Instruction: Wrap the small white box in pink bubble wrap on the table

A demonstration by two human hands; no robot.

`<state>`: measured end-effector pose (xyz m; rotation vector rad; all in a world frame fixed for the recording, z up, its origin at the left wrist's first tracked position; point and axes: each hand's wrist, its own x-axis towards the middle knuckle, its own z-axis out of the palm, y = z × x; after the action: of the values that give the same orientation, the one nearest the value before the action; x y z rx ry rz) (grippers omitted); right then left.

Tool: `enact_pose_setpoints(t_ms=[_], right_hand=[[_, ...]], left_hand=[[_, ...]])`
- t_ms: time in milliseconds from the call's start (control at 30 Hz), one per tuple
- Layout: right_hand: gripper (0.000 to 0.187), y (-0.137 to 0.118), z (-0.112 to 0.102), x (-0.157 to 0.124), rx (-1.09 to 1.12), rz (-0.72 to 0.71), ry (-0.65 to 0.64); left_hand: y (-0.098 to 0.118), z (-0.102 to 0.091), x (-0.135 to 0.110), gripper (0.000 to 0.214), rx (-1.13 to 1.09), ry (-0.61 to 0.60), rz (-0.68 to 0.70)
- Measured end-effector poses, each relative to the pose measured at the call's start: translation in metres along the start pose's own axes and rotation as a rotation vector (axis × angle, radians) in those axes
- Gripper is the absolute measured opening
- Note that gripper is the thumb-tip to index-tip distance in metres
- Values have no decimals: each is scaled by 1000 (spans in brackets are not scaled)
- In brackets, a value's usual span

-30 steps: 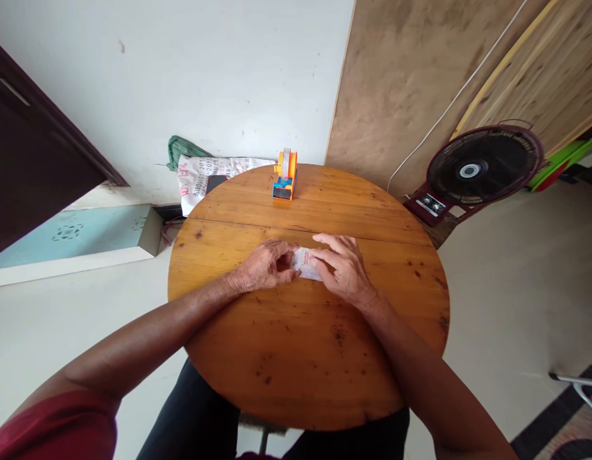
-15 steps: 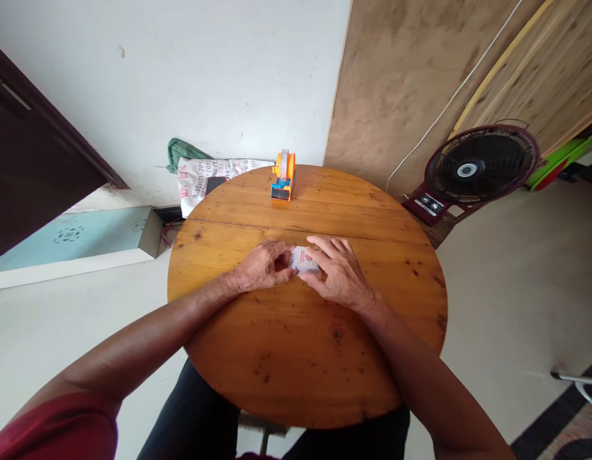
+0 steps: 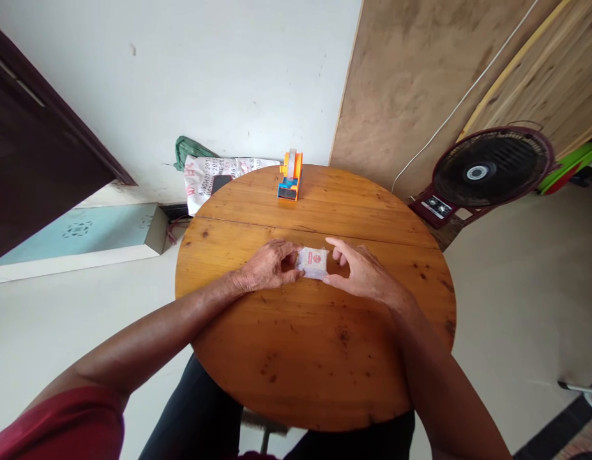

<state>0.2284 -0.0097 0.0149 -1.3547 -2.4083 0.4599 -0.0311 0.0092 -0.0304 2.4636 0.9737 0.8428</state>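
Note:
A small pale packet [image 3: 313, 262], wrapped in what looks like bubble wrap with red print on top, is at the middle of the round wooden table [image 3: 300, 358]. My left hand [image 3: 275, 265] pinches its left edge between thumb and fingers. To the right, my right hand [image 3: 360, 267] has its thumb and index finger spread apart. The right thumb tip is at the packet's lower right corner, while the index finger stands off from it. I cannot tell whether the packet rests on the wood or is slightly raised.
An orange and blue tape dispenser [image 3: 290, 176] stands at the table's far edge. Behind it lie a printed white sack [image 3: 195, 191] and a green bag [image 3: 193, 152] by the wall. A dark red fan [image 3: 478, 172] stands at the right, a light blue box [image 3: 85, 233] at the left.
My right hand has drawn back to the right and its fingers have spread off the packet, so the red print shows fully. My left hand keeps its hold. The view has shifted slightly.

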Motion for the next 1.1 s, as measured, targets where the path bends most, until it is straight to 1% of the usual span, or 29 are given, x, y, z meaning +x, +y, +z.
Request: enact_pose_setpoints(t_ms=[67, 133, 333, 400, 467, 533, 600, 733, 800, 933, 1033, 1100], right_hand=[[73, 0, 2, 1, -18, 32, -29], [70, -3, 4, 3, -40, 37, -39], [41, -15, 17, 10, -77, -14, 7], [36, -15, 21, 12, -54, -12, 20], [35, -14, 23, 12, -38, -19, 37], [38, -14, 23, 12, -37, -18, 43], [45, -15, 22, 11, -48, -3, 26], [70, -10, 16, 7, -60, 28, -33], [78, -3, 12, 5, -63, 32, -47], [74, 7, 7, 2, -140, 14, -56], [73, 5, 5, 2, -186, 45, -148], [70, -1, 6, 2, -212, 49, -223]], left_hand=[[0, 0, 0, 43, 7, 1, 4], [-1, 1, 0, 42, 11, -4, -1], [-3, 2, -1, 41, 19, -6, -7], [-4, 3, -1, 39, 12, -11, -4], [-5, 4, -1, 36, 7, -13, -7], [-6, 5, -2, 35, 2, -6, -8], [-6, 6, -2, 36, -3, 8, -4], [-7, 3, -2, 42, 12, -4, 2], [-7, 0, -2, 46, 41, -14, 2], [-6, -3, -3, 60, 104, -32, -18], [-6, -4, -4, 69, 137, -93, -11], [-4, -4, -5, 70, 163, -147, 3]])
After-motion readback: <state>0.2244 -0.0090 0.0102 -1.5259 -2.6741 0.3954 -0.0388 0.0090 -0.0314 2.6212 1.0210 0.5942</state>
